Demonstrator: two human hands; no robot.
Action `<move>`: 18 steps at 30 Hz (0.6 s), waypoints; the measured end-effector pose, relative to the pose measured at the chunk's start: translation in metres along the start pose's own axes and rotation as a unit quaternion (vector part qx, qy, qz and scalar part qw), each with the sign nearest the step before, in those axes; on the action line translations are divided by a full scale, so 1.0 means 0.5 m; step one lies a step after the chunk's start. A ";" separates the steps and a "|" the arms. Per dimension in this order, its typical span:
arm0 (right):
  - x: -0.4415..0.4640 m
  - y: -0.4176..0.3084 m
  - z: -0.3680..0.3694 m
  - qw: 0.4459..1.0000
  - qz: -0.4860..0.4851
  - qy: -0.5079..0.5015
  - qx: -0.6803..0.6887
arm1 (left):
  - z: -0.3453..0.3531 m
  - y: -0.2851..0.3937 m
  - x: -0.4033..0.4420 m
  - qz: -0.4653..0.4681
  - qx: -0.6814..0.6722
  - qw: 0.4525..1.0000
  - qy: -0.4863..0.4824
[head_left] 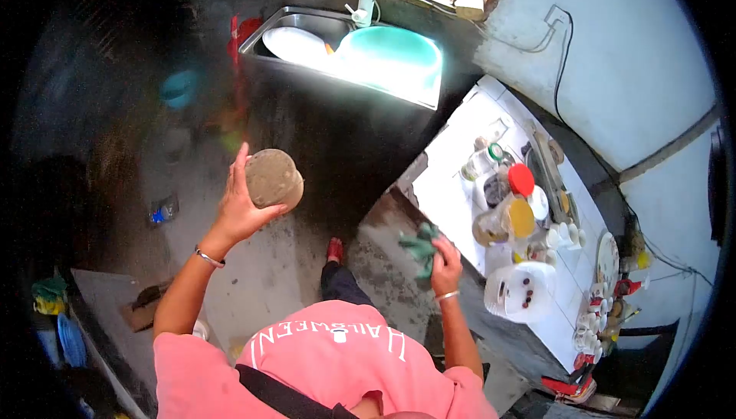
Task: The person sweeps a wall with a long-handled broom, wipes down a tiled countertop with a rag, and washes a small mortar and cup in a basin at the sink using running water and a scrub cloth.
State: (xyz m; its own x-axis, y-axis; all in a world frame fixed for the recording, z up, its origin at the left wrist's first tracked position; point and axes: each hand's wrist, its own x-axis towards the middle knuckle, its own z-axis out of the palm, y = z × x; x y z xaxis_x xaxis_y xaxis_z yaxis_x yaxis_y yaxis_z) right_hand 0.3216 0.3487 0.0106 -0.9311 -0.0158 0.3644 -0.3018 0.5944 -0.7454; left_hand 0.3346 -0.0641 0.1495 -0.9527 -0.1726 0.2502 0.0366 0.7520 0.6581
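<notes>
My left hand point(244, 212) is wrapped round the side of a round, grey-brown container point(273, 178), held up in front of my body above the floor. Its flat round face is turned up toward me, and whether that is a lid or a base I cannot tell. Out to the right, my right hand point(446, 267) grips a crumpled dark green cloth point(420, 249) that hangs out past the fingers. The cloth is near the edge of the white tiled counter point(452, 166), apart from the container.
Jars with a red lid point(520, 180) and a yellow lid point(521, 218), cups point(566, 235) and a white basket point(510, 296) crowd the counter. Ahead is a metal sink point(285, 16) with a turquoise basin point(391, 47). A blue-labelled packet point(164, 210) lies on the floor at left.
</notes>
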 end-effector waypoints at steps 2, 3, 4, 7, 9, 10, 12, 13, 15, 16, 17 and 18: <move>0.152 -0.059 0.066 0.998 -0.007 0.028 0.058 | 0.016 -0.025 0.087 0.032 0.004 0.999 0.008; 0.228 -0.078 0.098 0.994 -0.008 0.042 0.099 | 0.023 -0.036 0.131 0.045 0.010 0.999 0.009; 0.308 -0.098 0.125 0.993 -0.029 0.053 0.102 | 0.028 -0.040 0.181 0.048 0.003 0.999 0.008; 0.551 -0.138 0.214 0.980 -0.067 0.102 0.154 | 0.039 -0.043 0.306 0.048 -0.015 0.999 -0.021; 0.704 -0.125 0.278 0.976 -0.062 0.127 0.167 | 0.041 -0.044 0.389 0.068 0.000 0.997 -0.031; 0.766 -0.136 0.300 0.975 -0.049 0.127 0.176 | 0.044 -0.047 0.427 0.076 0.006 0.997 -0.033; 0.887 -0.098 0.355 0.975 -0.047 0.119 0.181 | 0.056 -0.049 0.502 0.080 -0.010 0.996 -0.046; 0.938 -0.079 0.387 0.980 -0.021 0.112 0.165 | 0.067 -0.054 0.542 0.093 -0.015 0.995 -0.045; 1.014 -0.038 0.446 0.985 0.008 0.104 0.135 | 0.092 -0.064 0.620 0.120 -0.021 0.992 -0.041; 1.034 -0.011 0.463 0.995 -0.002 0.094 0.039 | 0.110 -0.073 0.659 0.134 -0.020 0.990 -0.038; 1.041 -0.015 0.477 0.994 -0.018 0.100 0.031 | 0.125 -0.080 0.699 0.148 -0.020 0.988 -0.037; 1.040 -0.025 0.493 0.994 -0.031 0.106 0.023 | 0.138 -0.083 0.738 0.152 -0.032 0.987 -0.046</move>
State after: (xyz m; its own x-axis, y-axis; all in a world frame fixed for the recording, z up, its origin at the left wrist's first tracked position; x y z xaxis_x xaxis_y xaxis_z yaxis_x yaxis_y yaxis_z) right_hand -0.2093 0.1350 0.0716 -0.8480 0.1210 0.5160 -0.3706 0.5605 -0.7406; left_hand -0.0392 -0.1152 0.1654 -0.9176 0.1154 0.3803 0.3417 0.7176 0.6069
